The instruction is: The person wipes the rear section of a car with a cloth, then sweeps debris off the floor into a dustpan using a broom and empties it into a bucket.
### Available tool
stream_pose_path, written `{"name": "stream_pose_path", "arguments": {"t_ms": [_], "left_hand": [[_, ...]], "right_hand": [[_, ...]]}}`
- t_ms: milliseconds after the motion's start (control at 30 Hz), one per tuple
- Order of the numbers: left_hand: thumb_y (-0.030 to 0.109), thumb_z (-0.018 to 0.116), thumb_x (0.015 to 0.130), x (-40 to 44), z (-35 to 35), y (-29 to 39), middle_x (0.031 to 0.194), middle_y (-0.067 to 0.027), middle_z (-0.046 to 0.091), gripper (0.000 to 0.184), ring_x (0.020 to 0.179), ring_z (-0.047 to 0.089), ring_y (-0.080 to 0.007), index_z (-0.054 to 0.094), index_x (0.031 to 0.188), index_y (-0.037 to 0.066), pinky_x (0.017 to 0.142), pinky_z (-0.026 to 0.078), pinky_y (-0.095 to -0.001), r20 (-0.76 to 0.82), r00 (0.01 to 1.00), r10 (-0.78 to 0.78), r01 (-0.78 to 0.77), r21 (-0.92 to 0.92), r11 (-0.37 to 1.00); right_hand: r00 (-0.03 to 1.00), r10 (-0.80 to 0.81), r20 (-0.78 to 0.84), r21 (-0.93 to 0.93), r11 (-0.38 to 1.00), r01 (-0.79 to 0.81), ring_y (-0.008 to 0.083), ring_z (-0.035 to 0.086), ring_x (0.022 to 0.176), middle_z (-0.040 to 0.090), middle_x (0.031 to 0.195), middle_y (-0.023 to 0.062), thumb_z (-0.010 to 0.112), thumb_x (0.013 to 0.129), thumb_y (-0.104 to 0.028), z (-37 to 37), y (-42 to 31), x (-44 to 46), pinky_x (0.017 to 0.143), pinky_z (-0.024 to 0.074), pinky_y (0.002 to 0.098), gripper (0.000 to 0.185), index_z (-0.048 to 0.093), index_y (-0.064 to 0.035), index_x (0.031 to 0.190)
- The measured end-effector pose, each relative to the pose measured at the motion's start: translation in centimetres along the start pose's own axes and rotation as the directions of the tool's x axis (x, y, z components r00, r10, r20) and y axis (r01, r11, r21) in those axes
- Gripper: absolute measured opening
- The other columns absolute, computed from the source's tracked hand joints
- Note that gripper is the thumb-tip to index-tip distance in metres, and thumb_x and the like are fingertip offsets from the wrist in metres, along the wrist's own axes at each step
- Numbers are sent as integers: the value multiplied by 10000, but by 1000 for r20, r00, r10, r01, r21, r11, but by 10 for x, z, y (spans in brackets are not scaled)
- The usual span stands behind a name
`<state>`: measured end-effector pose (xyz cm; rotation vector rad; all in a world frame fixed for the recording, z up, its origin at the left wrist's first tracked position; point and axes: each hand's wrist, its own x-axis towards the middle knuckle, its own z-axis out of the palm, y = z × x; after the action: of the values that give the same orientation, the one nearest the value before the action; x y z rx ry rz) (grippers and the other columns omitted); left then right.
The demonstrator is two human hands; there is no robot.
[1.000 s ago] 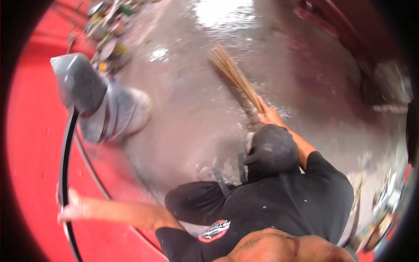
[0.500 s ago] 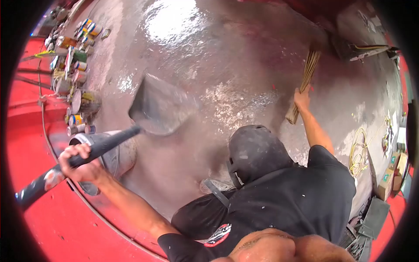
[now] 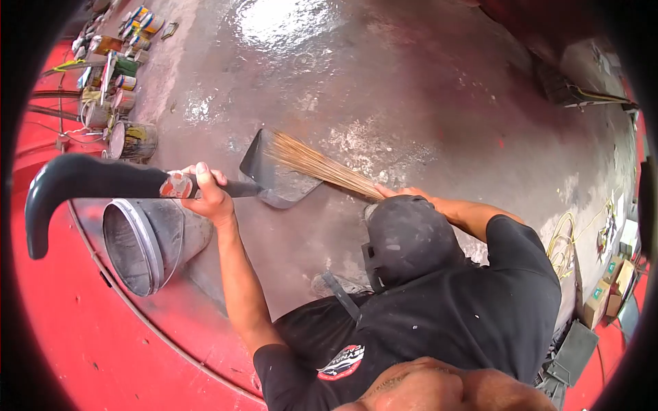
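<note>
My left hand (image 3: 214,197) is closed around the dark handle of a dustpan (image 3: 291,186), below a worn orange-and-white sticker. The handle's far end curves down like a hook at the left. The pan's dusty metal scoop rests on or just above the grey floor; I cannot tell which. A stick broom (image 3: 327,168) with long tan bristles is in my right hand (image 3: 406,194), gripped near its bound end. Its bristle tips lie over the scoop's open side. A dusty black rounded shape (image 3: 411,240) partly hides my right hand and wrist.
A grey bucket (image 3: 188,236) lies tipped beside my left forearm, near the red surface (image 3: 89,329). Paint cans (image 3: 131,140) and clutter line the left edge. Coiled yellow cable (image 3: 563,236) and cardboard boxes (image 3: 598,301) are at the right. The floor (image 3: 439,82) has shiny wet patches.
The broom has swung from the upper right toward the left, bringing its bristles to the dustpan. My left hand has moved right and up with the handle, and the scoop has shifted right.
</note>
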<state>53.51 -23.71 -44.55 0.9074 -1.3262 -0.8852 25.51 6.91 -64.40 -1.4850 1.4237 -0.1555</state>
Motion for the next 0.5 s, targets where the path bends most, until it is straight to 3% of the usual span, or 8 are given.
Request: {"name": "stream_pose_path", "arguments": {"t_ms": [100, 167, 267, 300, 367, 433, 500], "left_hand": [[117, 586, 880, -4, -13, -7, 678, -59, 464, 170, 445, 447, -139, 448, 888, 18, 432, 418, -277, -28, 1000, -2, 2, -11, 1000], [123, 586, 881, -1, -25, -3, 677, -58, 462, 172, 443, 444, -138, 446, 886, 24, 432, 416, -280, -50, 999, -18, 17, -31, 999], [138, 573, 890, 12, -38, 1, 674, -55, 457, 159, 441, 439, -143, 443, 884, 47, 444, 416, -294, -86, 995, -56, 51, -58, 997], [145, 565, 895, 17, -46, 2, 680, -56, 460, 152, 448, 444, -147, 444, 883, 54, 454, 420, -298, -84, 995, -62, 55, -75, 996], [157, 544, 908, 26, -68, 4, 703, -56, 474, 133, 474, 463, -152, 446, 890, 69, 476, 428, -307, -63, 995, -72, 66, -90, 994], [155, 540, 911, 32, -93, -1, 710, -56, 476, 135, 480, 462, -150, 444, 880, 65, 476, 430, -309, -84, 993, -83, 78, -61, 995], [150, 540, 910, 28, -103, -9, 707, -55, 471, 137, 479, 460, -149, 444, 872, 62, 476, 429, -308, -85, 995, -56, 55, -18, 998]], "right_hand": [[998, 31, -50, -119, 992, -36, 364, 655, 843, 638, 948, 231, 475, 939, -265, -49, -24, -33, 773, 502, 451, 714, 136, -282, 1567], [988, 153, 29, -407, 904, -128, 360, 659, 881, 630, 1017, 227, 432, 958, -302, -91, -22, -53, 780, 503, 455, 664, 152, -323, 1560], [934, 179, -310, -356, 889, -289, 427, 619, 754, 606, 939, 227, 552, 834, -153, -127, 56, -53, 735, 512, 516, 817, 193, -309, 1550], [867, 89, -491, -361, 885, -295, 426, 622, 751, 617, 967, 233, 545, 837, -147, -145, 68, -45, 729, 516, 518, 807, 196, -297, 1550], [625, 455, -635, 32, 823, -567, 417, 648, 799, 638, 1049, 263, 540, 846, -182, -183, 73, -4, 733, 523, 507, 799, 179, -268, 1553], [381, 435, -816, 298, 881, -367, 403, 673, 852, 642, 1103, 293, 548, 845, -225, -192, 126, 59, 755, 533, 491, 815, 151, -247, 1557], [455, 480, -750, 439, 876, -200, 389, 685, 882, 659, 1069, 285, 563, 841, -263, -175, 146, 121, 770, 538, 472, 846, 117, -241, 1560]]}}
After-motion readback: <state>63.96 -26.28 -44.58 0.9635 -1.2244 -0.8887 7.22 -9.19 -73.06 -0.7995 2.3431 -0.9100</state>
